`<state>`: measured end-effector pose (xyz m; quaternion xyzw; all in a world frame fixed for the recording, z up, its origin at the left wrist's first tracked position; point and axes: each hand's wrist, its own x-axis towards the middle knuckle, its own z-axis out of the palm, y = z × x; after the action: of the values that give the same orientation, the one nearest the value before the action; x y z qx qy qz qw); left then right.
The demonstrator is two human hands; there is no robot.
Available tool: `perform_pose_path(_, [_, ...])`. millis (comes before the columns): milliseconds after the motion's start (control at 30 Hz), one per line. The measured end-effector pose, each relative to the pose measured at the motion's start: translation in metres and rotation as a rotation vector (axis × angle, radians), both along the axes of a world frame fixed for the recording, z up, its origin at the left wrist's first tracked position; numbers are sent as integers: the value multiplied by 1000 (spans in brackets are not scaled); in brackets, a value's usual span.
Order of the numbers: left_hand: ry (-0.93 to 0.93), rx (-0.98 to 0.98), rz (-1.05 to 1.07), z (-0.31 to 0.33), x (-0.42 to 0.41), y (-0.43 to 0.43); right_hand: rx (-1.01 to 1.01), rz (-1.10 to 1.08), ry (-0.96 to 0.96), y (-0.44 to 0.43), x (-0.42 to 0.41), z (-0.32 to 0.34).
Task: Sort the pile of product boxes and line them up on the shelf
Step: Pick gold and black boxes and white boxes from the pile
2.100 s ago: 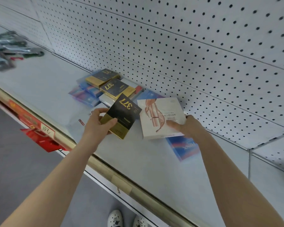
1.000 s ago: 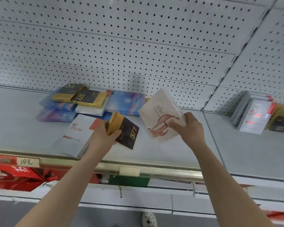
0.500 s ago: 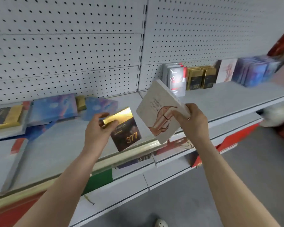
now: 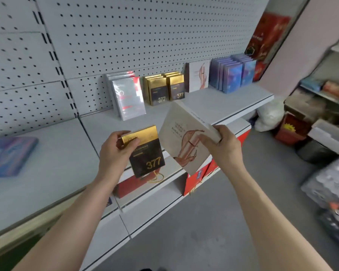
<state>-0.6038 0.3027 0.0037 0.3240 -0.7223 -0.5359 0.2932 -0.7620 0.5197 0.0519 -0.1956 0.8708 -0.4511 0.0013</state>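
Two boxes on the way to the tidy rows

The left hand [image 4: 115, 151] curls round a black and gold box [image 4: 147, 153]; the right hand [image 4: 223, 145] grips a white box [image 4: 182, 137] by its edge; both boxes are up in front of the shelf [image 4: 223, 102], not on it yet; gold boxes [image 4: 164, 89] and blue boxes [image 4: 233, 75] already stand in rows at the back; a blue box [image 4: 8, 155] lies flat on the left, so more is left to do; a moment ago the rows looked farther off; now they are closer.
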Motion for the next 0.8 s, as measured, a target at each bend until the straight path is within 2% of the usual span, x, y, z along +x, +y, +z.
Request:
perform_pose_path(300, [-23, 30, 42, -7, -108, 32, -12, 45, 19, 23, -121, -8])
perform_pose_path(600, [-2, 76, 213, -17, -181, -28, 11, 259, 25, -52, -218, -21])
perform_pose_path(800, [16, 101, 339, -23, -195, -56, 40, 445, 36, -99, -258, -22])
